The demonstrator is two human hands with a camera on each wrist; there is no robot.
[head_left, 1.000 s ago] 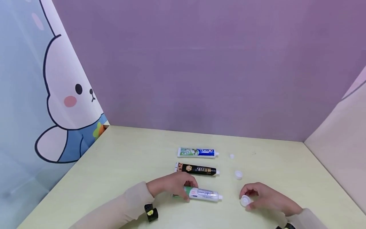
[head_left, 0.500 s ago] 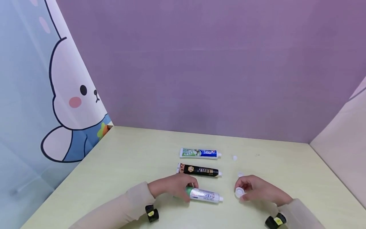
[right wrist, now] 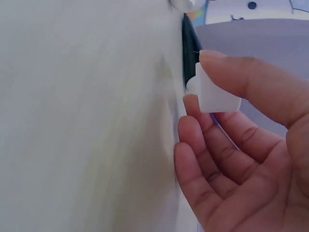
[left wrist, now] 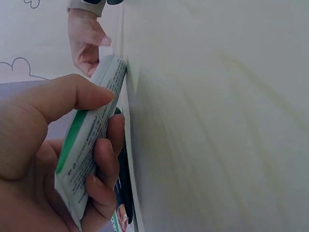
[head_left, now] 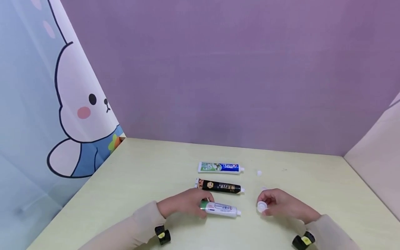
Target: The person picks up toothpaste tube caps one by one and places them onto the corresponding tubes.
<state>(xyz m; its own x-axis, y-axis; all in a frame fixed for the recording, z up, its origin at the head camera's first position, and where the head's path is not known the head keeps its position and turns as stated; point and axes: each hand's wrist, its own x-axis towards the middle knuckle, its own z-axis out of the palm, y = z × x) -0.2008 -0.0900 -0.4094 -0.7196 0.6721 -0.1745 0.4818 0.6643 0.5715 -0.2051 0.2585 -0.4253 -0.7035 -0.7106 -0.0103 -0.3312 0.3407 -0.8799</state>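
My left hand (head_left: pixel 189 203) grips the tail half of a white and green toothpaste tube (head_left: pixel 222 209), whose uncapped nozzle points right. In the left wrist view, the thumb presses on the printed side of this tube (left wrist: pixel 79 159) while the fingers curl beneath. A short gap away, my right hand (head_left: pixel 282 205) pinches a white screw cap (head_left: pixel 261 207), its hollow side facing up and left in the head view. The right wrist view has the cap (right wrist: pixel 217 96) between thumb and forefinger, with the other fingers loosely bent below it.
Behind lie a black toothpaste tube (head_left: pixel 222 186) and a blue and green one (head_left: pixel 220 168), both uncapped, nozzles right. A small white cap (head_left: pixel 259 173) lies right of the farther tube. Another cap (head_left: pixel 264 188) is mostly hidden behind my right hand. A purple wall (head_left: pixel 231 76) bounds the table.
My right hand has moved the cap leftward and away from me, closer to the nozzle, and now covers most of the middle cap. My left hand has shifted the tube slightly left.
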